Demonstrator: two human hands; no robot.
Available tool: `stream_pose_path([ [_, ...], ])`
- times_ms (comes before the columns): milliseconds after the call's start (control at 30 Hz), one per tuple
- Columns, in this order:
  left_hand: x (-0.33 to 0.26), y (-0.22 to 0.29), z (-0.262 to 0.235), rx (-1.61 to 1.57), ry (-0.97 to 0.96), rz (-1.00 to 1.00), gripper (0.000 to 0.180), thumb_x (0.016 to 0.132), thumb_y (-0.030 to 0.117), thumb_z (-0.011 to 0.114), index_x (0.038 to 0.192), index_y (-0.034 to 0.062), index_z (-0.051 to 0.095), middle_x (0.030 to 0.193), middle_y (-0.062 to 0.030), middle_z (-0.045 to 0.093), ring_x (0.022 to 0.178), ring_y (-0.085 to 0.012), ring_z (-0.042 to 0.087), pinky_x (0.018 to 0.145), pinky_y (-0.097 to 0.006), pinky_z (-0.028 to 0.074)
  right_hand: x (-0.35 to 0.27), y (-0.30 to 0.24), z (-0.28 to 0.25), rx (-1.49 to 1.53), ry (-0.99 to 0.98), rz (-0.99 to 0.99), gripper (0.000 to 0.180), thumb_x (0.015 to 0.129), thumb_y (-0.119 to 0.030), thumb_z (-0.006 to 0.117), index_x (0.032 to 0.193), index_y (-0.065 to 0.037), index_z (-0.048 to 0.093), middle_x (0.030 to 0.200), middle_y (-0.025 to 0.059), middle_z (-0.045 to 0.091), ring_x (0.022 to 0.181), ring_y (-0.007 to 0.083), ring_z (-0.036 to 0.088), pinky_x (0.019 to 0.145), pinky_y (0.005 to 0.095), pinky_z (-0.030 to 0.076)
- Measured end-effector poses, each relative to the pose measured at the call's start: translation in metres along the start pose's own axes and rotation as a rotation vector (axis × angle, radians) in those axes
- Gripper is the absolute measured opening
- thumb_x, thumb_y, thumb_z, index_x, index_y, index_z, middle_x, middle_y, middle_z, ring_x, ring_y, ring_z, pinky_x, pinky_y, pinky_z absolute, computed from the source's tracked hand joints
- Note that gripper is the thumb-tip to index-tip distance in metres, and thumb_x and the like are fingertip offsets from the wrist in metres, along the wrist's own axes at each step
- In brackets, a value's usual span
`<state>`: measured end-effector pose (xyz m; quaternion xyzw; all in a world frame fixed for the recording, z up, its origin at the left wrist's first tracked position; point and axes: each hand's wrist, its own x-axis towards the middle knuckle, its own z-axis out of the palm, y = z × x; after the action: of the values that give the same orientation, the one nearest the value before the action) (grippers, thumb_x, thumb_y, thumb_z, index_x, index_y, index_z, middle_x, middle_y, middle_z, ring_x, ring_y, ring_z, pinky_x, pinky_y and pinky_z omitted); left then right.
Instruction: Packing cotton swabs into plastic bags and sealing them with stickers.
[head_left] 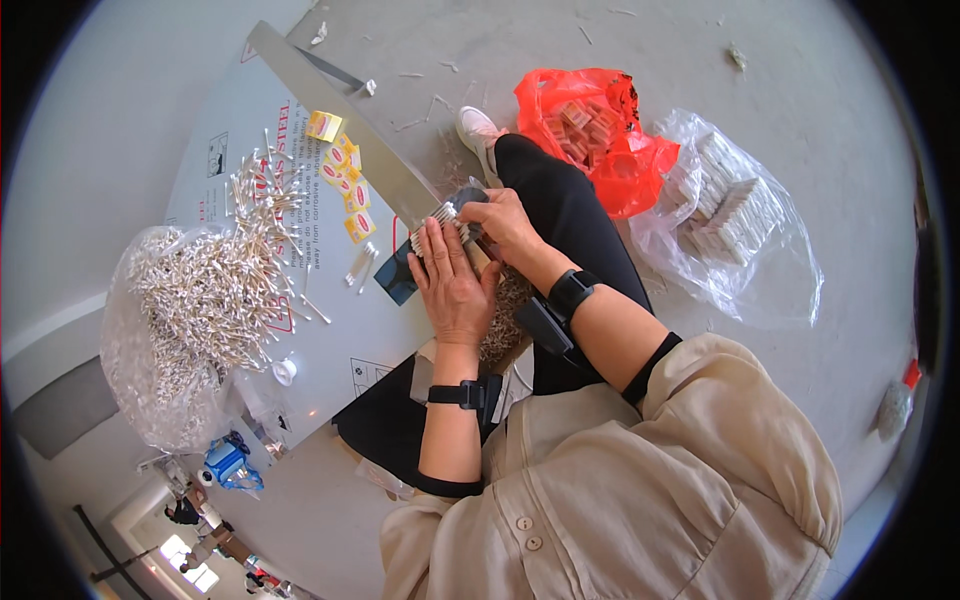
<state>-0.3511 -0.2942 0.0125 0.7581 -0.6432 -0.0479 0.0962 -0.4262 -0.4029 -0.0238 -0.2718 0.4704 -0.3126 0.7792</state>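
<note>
Over the table's edge, my left hand (455,290) lies along a row of white-tipped cotton swabs (440,222), its fingers stretched over them and its thumb on the near side. My right hand (503,222) is just to the right, fingers curled in a pinch on a clear plastic bag (467,194) against the swabs. How far the swabs sit inside the plastic is hidden by my fingers. Below both hands, loose swabs fill a cardboard box (517,355) on my lap, partly covered by my forearms.
A big heap of loose swabs (200,300) spills from a clear bag on the grey table (330,270). Yellow cards (357,195) and a yellow box (324,125) lie nearby. On the floor, a red bag (620,180) holds small packs; a clear bag (790,270) holds white bundles.
</note>
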Motion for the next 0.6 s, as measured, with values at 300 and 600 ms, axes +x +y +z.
stream_pose_path([
  [300,0.007,0.008,-0.004,0.033,-0.012,-0.079,0.081,0.090,0.046,0.055,0.145,-0.0052,0.025,0.153,-0.0248,0.020,0.143,-0.0393,0.018,0.115,-0.052,0.013,-0.010,-0.017,0.000,-0.133,-0.037,0.029,0.010,0.069,-0.005,0.067,0.073,0.004,0.066,0.064,0.0044,0.061,0.054,0.0113,0.053,0.049,0.0276,0.041],
  [600,-0.010,-0.020,-0.004,-0.266,0.322,-0.142,0.063,0.082,0.008,0.062,0.138,-0.0037,0.036,0.142,-0.0236,0.037,0.134,-0.0399,0.034,0.111,-0.048,0.026,-0.003,-0.025,0.001,-0.359,-0.236,-0.188,0.012,0.070,-0.001,0.072,0.080,0.004,0.068,0.069,0.0036,0.065,0.060,0.0121,0.057,0.058,0.0288,0.046],
])
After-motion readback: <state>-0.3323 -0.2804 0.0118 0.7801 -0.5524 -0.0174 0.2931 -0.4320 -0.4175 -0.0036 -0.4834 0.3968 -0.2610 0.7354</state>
